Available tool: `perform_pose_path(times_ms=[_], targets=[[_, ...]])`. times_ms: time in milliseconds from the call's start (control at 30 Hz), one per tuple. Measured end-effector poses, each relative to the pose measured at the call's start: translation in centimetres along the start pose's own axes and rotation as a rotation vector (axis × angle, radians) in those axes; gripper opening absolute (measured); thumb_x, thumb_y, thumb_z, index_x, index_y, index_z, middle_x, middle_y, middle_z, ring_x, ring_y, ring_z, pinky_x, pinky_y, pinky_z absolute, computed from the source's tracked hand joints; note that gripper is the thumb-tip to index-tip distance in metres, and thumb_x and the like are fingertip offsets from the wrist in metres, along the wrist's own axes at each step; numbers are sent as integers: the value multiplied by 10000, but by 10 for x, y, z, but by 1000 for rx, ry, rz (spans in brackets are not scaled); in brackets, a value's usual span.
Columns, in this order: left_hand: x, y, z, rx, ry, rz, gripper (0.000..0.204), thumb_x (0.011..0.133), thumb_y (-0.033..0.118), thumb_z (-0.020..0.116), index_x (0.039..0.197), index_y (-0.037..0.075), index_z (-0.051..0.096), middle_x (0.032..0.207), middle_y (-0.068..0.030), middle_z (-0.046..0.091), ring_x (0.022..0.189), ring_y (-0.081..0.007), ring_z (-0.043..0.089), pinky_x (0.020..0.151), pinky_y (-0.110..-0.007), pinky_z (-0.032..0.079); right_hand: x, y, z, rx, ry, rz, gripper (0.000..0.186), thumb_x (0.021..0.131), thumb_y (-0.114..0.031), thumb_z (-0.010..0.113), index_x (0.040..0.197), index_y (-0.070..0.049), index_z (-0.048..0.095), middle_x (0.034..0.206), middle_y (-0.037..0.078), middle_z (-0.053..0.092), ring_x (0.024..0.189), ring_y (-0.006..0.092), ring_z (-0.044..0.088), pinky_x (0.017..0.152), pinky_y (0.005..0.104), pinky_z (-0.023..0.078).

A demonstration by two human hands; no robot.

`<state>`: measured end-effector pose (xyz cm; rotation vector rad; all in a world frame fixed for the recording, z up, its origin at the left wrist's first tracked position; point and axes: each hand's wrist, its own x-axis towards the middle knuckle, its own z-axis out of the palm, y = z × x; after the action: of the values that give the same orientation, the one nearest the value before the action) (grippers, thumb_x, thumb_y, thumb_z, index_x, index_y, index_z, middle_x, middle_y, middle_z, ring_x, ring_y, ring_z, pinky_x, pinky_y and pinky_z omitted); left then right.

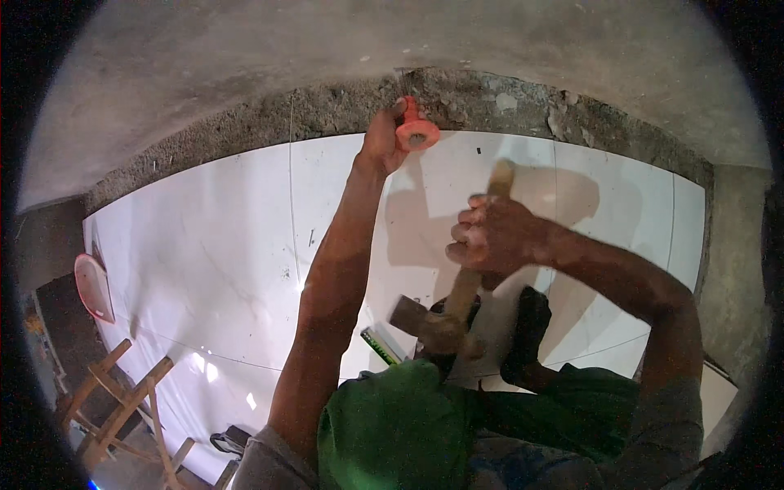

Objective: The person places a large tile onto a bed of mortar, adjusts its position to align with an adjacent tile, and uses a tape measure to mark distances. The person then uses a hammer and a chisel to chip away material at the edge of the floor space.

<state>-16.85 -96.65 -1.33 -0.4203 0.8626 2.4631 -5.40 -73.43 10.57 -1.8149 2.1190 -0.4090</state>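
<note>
At the foot of the wall, my left hand [381, 143] is closed around a chisel with a red-orange round hand guard [420, 134]. The chisel's tip is hidden, and its end lies against or near a rough, broken strip [343, 110] of wall above the white floor tiles [220, 212]. My right hand [494, 237] grips the wooden handle of a hammer [441, 333]. Its head hangs low, close to my knee and apart from the chisel, and the handle's end sticks up past my fist.
A green-edged, ruler-like strip [378, 347] lies beside my green-clad knee [396, 425]. My dark-covered foot [527, 327] rests on the tiles. At left are a pink basin [93, 286] and a wooden frame [122, 400]. A small black object [233, 439] lies near my left elbow.
</note>
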Motion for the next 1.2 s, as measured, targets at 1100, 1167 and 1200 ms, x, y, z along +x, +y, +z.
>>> perform_pose_path(times_ms=[1100,1167,1200], targets=[[5,12,35,71,161,-5,226,1072,192,361,998,90,548,854,-34,546,732,-162,538,742,-333,512,-2,-2,-31,71,167,233,282,633,-288,692,861,-123,671,775,123,655,830,355,674,797,525,522],[2,13,42,71,127,17,228,1064,184,357,985,87,548,856,-35,549,737,-161,542,739,-335,513,-7,27,-15,60,260,275,284,638,-299,699,858,-122,672,791,124,660,842,351,671,793,532,518],[2,15,44,78,165,-5,230,1056,175,354,972,85,547,858,-36,552,743,-160,546,735,-338,514,-7,42,-14,61,287,316,287,640,-310,704,853,-121,672,805,125,663,851,346,667,787,539,514]])
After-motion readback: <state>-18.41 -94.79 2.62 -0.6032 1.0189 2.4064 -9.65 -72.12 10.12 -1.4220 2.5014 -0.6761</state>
